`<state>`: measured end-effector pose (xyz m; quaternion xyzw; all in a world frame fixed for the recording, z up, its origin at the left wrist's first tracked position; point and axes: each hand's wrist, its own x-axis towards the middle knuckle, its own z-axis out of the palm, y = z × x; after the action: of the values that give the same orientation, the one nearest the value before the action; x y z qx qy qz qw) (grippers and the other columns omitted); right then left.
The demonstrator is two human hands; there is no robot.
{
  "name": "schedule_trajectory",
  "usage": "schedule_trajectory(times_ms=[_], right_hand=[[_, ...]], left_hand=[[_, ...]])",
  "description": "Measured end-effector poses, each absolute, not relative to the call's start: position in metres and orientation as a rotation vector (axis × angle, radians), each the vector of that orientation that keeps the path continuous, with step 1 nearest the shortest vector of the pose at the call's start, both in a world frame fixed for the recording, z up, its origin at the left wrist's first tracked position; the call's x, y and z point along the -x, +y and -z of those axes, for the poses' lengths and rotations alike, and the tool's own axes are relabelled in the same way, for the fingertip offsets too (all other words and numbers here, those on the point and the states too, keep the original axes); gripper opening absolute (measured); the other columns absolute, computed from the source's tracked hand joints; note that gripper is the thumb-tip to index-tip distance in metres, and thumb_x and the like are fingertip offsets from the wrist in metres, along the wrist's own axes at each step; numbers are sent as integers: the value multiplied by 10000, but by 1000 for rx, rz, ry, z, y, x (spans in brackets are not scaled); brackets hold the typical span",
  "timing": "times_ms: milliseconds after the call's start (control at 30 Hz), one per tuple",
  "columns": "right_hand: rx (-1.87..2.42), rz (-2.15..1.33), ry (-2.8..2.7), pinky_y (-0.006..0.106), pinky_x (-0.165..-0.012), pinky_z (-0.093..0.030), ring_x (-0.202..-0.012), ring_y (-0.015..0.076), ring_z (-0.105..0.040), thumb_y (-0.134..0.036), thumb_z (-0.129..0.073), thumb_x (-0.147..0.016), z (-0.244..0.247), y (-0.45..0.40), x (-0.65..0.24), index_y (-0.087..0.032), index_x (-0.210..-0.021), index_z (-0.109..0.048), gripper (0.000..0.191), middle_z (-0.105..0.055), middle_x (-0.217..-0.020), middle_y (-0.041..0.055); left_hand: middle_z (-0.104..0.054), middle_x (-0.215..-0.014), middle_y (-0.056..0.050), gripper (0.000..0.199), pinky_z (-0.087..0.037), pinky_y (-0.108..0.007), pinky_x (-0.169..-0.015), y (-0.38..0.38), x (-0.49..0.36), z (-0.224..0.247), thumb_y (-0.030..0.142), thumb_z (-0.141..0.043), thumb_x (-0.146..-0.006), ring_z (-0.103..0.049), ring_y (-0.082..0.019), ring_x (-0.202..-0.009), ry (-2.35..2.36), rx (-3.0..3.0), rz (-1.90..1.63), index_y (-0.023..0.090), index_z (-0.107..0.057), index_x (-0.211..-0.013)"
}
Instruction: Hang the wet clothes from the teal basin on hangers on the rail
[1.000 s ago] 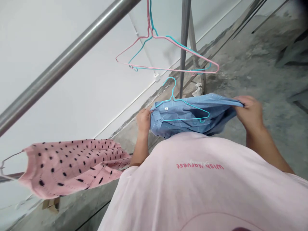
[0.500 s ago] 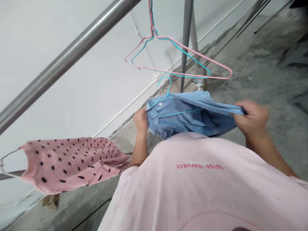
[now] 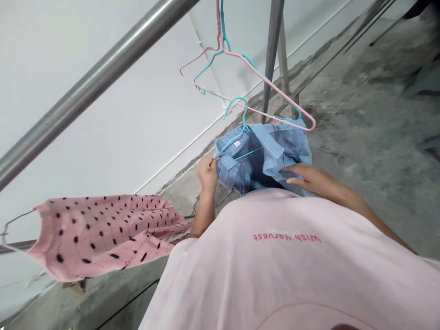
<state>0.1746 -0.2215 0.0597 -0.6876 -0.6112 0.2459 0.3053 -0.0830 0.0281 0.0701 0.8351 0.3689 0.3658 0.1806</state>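
My left hand (image 3: 208,172) stays closed on the collar end of the blue shirt (image 3: 275,158), which lies spread before my chest, just above my pink T-shirt (image 3: 275,275). My right hand (image 3: 307,178), which a second ago gripped the garment's right edge and drew it outward, is now nearer the middle, fingers extended against the right front panel. The two hands are apart. The turquoise hanger (image 3: 245,117), whose right arm earlier lay bare over the cloth, now has that arm covered; only its hook, left arm and part of its bar show.

The steel rail (image 3: 99,79) crosses the upper left, well apart from both hands. The upright post (image 3: 272,50) stands beyond the shirt, and the pink hanger (image 3: 277,90) overlaps the garment's top edge in view; contact cannot be told. Bare concrete floor (image 3: 371,146) extends to the right of my right forearm. At left, the dotted garment (image 3: 103,236) reaches toward my left forearm.

Count: two hands; one blue shirt with one white label (image 3: 237,143); one dotted garment on its thin hanger (image 3: 20,215); one pink hanger; two turquoise hangers, the second (image 3: 207,66) hanging beside the pink one.
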Motion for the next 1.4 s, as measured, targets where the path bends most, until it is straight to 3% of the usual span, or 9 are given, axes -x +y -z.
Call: schedule_trajectory(times_ms=[333, 500, 633, 700, 833, 1000, 1133, 1233, 1400], right_hand=[[1876, 38, -1404, 432, -966, -435, -1052, 290, -634, -524, -616, -880, -67, -219, -195, -175, -1051, -690, 396, -715, -1098, 143], [1940, -205, -1445, 295, -614, -387, -666, 205, -573, -491, -534, -905, -60, -204, -183, -216, -749, -573, 318, -616, -698, 41], [1924, -213, -1377, 278, -590, -338, -632, 184, -530, -449, -526, -895, -60, -199, -179, -222, -702, -506, 299, -555, -663, 18], [1883, -234, -1352, 282, -602, -363, -669, 194, -559, -436, -538, -891, -64, -197, -177, -230, -765, -558, 243, -597, -710, 23], [1831, -223, -1339, 307, -642, -423, -735, 221, -605, -443, -537, -905, -69, -193, -168, -250, -868, -624, 215, -652, -782, 37], [1799, -160, -1523, 312, -671, -419, -727, 218, -595, -446, -471, -956, -63, -186, -155, -234, -754, -579, 312, -620, -728, 52], [1806, -98, -1543, 309, -693, -411, -771, 219, -597, -428, -450, -979, -67, -186, -153, -219, -787, -582, 313, -652, -790, 72], [1825, 49, -1505, 308, -674, -390, -735, 211, -578, -409, -460, -986, -78, -190, -157, -202, -760, -566, 325, -652, -767, 87], [1802, 306, -1595, 305, -634, -371, -652, 192, -562, -387, -463, -985, -93, -197, -157, -186, -658, -566, 397, -632, -657, 89]], left_hand=[[-702, -799, -59, 368, -437, -324, -749, 2, 68, -55, 379, -444, -1034, -618, -214, -807, 668, -2629, -703, 240, -782, -983], [-723, -894, -57, 377, -444, -340, -792, -10, 49, -61, 471, -469, -1015, -632, -222, -886, 514, -2574, -589, 252, -773, -1052], [-686, -1133, -83, 422, -427, -407, -931, -14, 44, -77, 583, -620, -898, -596, -279, -1079, 596, -2550, -567, 269, -733, -1156], [-683, -1082, -96, 458, -432, -418, -909, -18, 40, -83, 606, -642, -869, -600, -294, -1040, 712, -2576, -568, 248, -733, -1141], [-705, -893, -78, 310, -472, -372, -804, -24, 29, -82, 432, -626, -917, -643, -259, -860, 801, -2562, -392, 187, -716, -1086], [-728, -1012, -42, 278, -499, -343, -879, -34, 27, -84, 155, -443, -941, -659, -207, -964, 682, -2277, -651, 221, -703, -1014], [-679, -933, -33, 269, -506, -298, -764, -40, 31, -92, 307, -512, -970, -623, -163, -793, 466, -2131, -647, 233, -640, -1195], [-605, -821, -17, 491, -483, -295, -701, -30, 40, -93, 507, -574, -944, -566, -161, -707, 560, -2172, -763, 222, -533, -1343], [-628, -1132, -140, 560, -405, -444, -994, -10, 69, -84, 616, -450, -971, -567, -270, -1067, 876, -2450, -1146, 173, -565, -1293]])
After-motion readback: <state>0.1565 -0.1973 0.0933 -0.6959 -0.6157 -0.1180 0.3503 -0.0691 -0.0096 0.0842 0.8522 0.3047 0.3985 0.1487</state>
